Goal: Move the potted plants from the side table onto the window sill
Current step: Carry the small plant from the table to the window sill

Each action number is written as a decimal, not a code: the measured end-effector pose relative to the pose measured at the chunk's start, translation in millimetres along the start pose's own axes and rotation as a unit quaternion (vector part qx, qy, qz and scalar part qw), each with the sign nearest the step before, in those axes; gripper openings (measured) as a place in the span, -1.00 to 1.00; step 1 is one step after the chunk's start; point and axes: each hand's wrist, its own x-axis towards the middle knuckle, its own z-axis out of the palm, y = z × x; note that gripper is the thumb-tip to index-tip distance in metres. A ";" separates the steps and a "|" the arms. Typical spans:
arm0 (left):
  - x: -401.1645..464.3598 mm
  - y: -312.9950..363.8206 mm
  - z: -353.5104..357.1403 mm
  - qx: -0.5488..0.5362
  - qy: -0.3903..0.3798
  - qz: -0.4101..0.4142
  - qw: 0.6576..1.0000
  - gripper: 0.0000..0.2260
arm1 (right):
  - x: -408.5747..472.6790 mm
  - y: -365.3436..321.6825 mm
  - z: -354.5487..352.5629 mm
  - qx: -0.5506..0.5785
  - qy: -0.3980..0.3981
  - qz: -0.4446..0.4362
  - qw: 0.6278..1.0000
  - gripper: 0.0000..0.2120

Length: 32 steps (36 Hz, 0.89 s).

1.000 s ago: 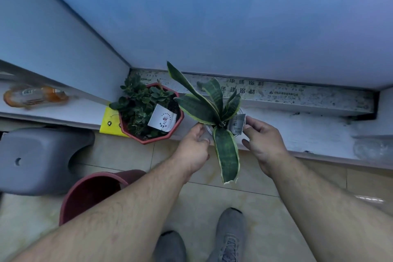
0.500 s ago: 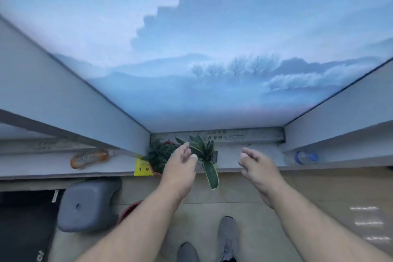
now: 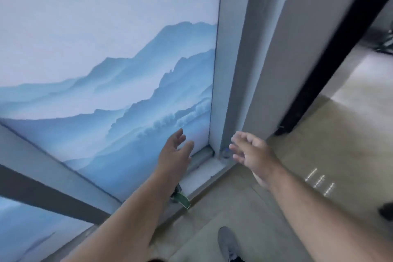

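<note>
Pale beige floor tiles [image 3: 314,155] run along the foot of a window covered by a roller blind printed with blue misty mountains [image 3: 119,83], and a grey window frame post [image 3: 234,59] rises at the blind's right edge. To the right, a dark doorway edge opens onto another room.

Both of my hands are empty and raised in front of the blind. My left hand [image 3: 175,152] has its fingers straight and loosely spread, touching nothing that I can see. My right hand [image 3: 252,152] has its fingers relaxed and slightly bent, also apart, holding nothing. A small clear plastic bottle with a blue cap [image 3: 225,153] lies in the corner of the low white window sill [image 3: 204,173], between the two hands in the view.

Task object location: only one potted plant shows, as a green, yellow-edged leaf tip [image 3: 182,198] jutting over the sill edge just under my left forearm. Its pot is hidden by that arm. The side table is not in view.

Step in hand, as I judge it: one placement is finished and the hands are free for the next plant. The next move calls for turning toward the side table, locating a remaining pot and gripping it low on its body with both hands. My grey shoe [image 3: 228,242] points along the tiles.
</note>
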 end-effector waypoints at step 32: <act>-479.9 -54.5 481.2 0.093 -0.617 0.095 0.776 -0.54 | -588.5 182.4 -415.8 0.277 0.624 -0.083 0.726 -0.54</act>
